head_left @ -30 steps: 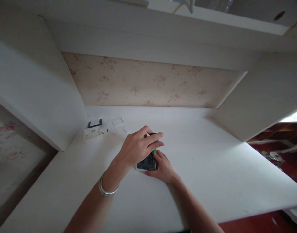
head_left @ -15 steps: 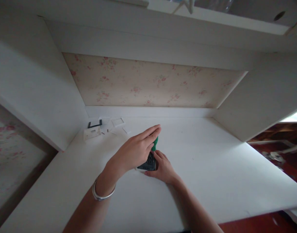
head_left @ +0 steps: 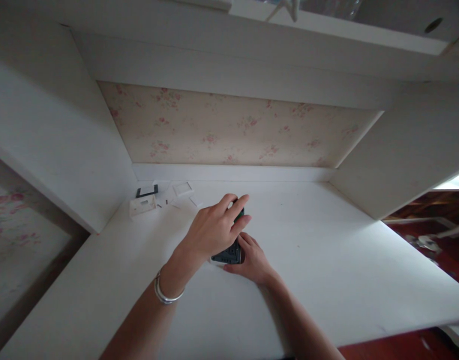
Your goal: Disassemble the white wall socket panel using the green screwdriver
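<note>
My left hand (head_left: 212, 225) is closed around the green handle of a screwdriver (head_left: 240, 216), which stands roughly upright. Its shaft and tip are hidden behind the fingers. Below it, on the white desktop, lies a small dark box-shaped device (head_left: 226, 256) with a white edge beneath. My right hand (head_left: 255, 260) grips this device from the right, thumb at the near side and fingers at the far side. Part of the device is covered by my left hand.
At the desk's back left lie a white box-like housing (head_left: 142, 205), a black frame (head_left: 147, 191), a white frame (head_left: 182, 189) and a few tiny dark pieces. White side panels and an overhead shelf (head_left: 327, 32) enclose the white desktop (head_left: 327, 260).
My left hand has turned on the screwdriver handle, its fingers now spread around it instead of lying together, and the wrist has shifted slightly right. My right hand and the device have stayed put.
</note>
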Available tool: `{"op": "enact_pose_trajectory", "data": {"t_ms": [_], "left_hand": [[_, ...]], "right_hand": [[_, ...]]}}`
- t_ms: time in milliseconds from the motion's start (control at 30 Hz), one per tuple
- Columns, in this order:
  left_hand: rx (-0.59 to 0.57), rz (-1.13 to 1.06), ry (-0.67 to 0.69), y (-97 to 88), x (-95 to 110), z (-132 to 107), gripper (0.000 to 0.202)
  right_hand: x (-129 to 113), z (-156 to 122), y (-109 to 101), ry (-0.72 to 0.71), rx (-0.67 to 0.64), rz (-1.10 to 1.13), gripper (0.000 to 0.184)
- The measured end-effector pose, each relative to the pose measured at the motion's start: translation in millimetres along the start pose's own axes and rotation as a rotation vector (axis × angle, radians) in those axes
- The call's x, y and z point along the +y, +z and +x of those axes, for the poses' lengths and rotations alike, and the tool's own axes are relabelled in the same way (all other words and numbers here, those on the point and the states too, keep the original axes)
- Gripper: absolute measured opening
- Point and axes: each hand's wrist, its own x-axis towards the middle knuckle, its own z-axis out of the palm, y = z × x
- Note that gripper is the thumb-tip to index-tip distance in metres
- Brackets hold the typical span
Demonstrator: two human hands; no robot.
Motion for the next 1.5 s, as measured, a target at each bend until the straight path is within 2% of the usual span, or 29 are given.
{"op": "enact_pose_trajectory", "data": {"t_ms": [200,367,533,633,800,933,1033,1133,1300,1433,1500], "left_hand": [[-0.098,-0.122,0.036,-14.4,-4,-6,0.052],[-0.097,-0.11,0.021,-19.9,-3,-7,0.044],[-0.014,-0.029,0.016,-10.4,2,-2,0.038],[0.09,-0.025,0.033,1.5,3,0,0.032],[0.251,-0.095,0.031,18.4,5,-1,0.038],[0.29,-0.356,-0.06,26.9,12,-1,0.026],[0.279,-0.742,-0.164,33.5,18,1,0.017],[0.208,-1.084,-0.252,37.9,20,4,0.02],[0.127,-1.261,-0.286,36.7,11,5,0.03],[-0.044,-1.508,-0.27,34.4,2,2,0.03],[-0.1,-1.518,-0.273,31.5,0,2,0.033]], "right_hand": [[1,-1,0,0.005,0.007,0.004,0.08],[1,-2,1,0.007,0.02,-0.014,0.075],[2,0,1,-0.014,0.011,-0.019,0.077],[4,1,2,-0.035,0.025,-0.011,0.081],[8,0,4,-0.052,0.039,-0.011,0.082],[10,-1,6,-0.059,0.04,-0.004,0.082],[11,-1,7,-0.05,0.051,0.014,0.08],[10,-1,7,-0.029,0.048,0.03,0.081],[6,-1,3,-0.017,0.019,0.032,0.083],[5,-1,2,0.002,0.017,0.009,0.077],[5,-1,2,0.004,0.015,0.004,0.077]]}}
